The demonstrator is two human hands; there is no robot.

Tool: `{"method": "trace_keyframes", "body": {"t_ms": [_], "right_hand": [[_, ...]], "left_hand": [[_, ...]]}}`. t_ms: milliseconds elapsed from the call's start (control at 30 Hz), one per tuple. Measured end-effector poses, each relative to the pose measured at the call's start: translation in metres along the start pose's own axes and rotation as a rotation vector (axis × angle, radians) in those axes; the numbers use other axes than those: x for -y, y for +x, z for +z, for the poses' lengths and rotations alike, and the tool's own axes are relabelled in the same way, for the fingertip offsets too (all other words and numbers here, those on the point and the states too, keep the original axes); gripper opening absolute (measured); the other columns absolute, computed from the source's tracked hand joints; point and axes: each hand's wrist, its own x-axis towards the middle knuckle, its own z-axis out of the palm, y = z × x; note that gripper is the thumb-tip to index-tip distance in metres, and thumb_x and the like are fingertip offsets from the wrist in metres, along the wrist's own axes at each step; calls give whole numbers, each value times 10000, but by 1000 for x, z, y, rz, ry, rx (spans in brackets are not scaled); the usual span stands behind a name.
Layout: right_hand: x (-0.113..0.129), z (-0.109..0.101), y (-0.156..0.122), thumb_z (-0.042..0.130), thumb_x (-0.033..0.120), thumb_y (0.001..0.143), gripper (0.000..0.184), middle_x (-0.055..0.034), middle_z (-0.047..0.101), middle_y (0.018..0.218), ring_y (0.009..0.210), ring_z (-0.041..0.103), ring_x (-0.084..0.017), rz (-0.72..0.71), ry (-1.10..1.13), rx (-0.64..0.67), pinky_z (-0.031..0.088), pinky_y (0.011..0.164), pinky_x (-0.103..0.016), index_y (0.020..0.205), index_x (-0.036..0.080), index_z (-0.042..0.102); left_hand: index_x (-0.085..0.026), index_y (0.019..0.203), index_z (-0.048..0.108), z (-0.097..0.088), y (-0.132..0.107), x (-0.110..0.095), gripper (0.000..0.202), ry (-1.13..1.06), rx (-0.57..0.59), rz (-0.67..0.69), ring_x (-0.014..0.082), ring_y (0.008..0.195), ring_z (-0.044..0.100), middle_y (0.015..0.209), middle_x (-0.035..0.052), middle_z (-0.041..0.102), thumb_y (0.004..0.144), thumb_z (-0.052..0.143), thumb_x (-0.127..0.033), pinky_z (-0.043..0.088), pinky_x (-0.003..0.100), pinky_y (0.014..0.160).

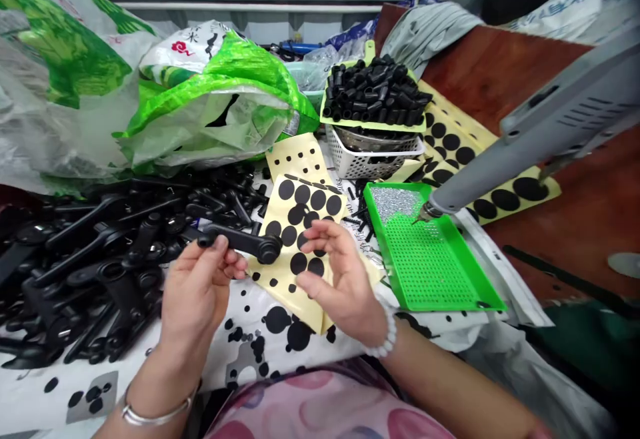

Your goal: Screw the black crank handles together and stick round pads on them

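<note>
My left hand [203, 286] is closed on one end of a black plastic crank arm [243, 242], which has a round hub at its right end. The arm is held level above sheets of round black stickers [290, 232] on yellow backing. To the right of the hub, my right hand [340, 279] hovers over the sheets with its fingers apart and curved, nothing visible in it. A large heap of similar black arms [100, 259] lies to the left of my left hand. Loose black dots [277, 319] are scattered on the table below both hands.
A green perforated tray [425, 266] with small silver screws [395, 202] lies at right, under a grey power screwdriver [480, 166]. Behind stand a white basket [373, 159] and a tray of black tubes [375, 96]. Green and white bags [215, 106] fill the back left.
</note>
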Motion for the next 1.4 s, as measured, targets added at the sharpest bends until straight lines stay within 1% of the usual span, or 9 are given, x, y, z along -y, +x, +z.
{"method": "trace_keyframes", "body": {"t_ms": [167,267,400,500,633,767,867,1133,1400], "right_hand": [[-4,9,0,666,249,725,578,-71,521,1047,845,557,-139,40,77,4,517,765,-306,1223,237,372],[-2,-2,-2,650,241,748,606,-91,516,1099,940,558,-159,-49,118,97,515,830,-325,1264,231,332],[6,-13,-6,587,239,814,638,-112,500,1169,1097,521,-193,-286,16,299,494,937,-370,1355,226,250],[13,-13,-9,493,128,837,607,-131,499,1194,1135,516,-195,-409,-135,422,494,954,-365,1377,203,226],[16,-17,-9,526,130,817,616,-150,487,1249,1199,480,-230,-444,-183,423,469,987,-401,1373,174,263],[14,-26,-3,638,171,787,297,-62,553,1052,1050,531,-193,-274,-81,30,460,944,-378,1067,224,557],[20,-31,3,617,162,805,45,-26,570,923,929,552,-142,-58,20,-84,449,894,-317,789,200,599],[32,-31,11,675,277,739,137,-41,617,941,882,567,-133,496,246,252,430,884,-318,713,160,608],[29,-21,14,643,260,743,135,-18,581,773,728,542,-108,558,232,355,468,716,-269,698,156,570]], "left_hand": [[-180,689,641,4,-26,12,112,-157,113,-151,125,564,624,599,-9,656,738,719,-245,520,224,553],[-189,819,716,-7,-25,12,116,-248,326,-253,155,588,658,670,34,710,749,701,-280,541,234,553],[-170,971,726,-16,-23,7,420,-373,678,-696,182,534,674,706,111,733,819,547,-519,520,222,441],[-145,987,704,-16,-28,5,378,-300,844,-820,187,547,684,729,138,736,839,558,-461,513,206,452],[-171,1029,667,-11,-34,5,270,-249,798,-726,132,474,643,702,80,729,789,671,-296,466,161,426],[-177,1202,542,-5,-33,7,446,-9,598,-580,61,421,535,802,64,717,782,684,-228,397,140,382],[-147,1256,462,-2,-34,11,521,116,534,-524,75,485,540,868,83,701,790,673,-246,432,172,424],[-161,1316,391,0,-39,16,551,212,589,-425,97,582,569,939,77,663,824,617,-260,473,225,544],[-164,1337,394,-2,-38,8,587,186,690,-322,113,722,563,863,33,632,809,641,-238,440,189,627]]}}
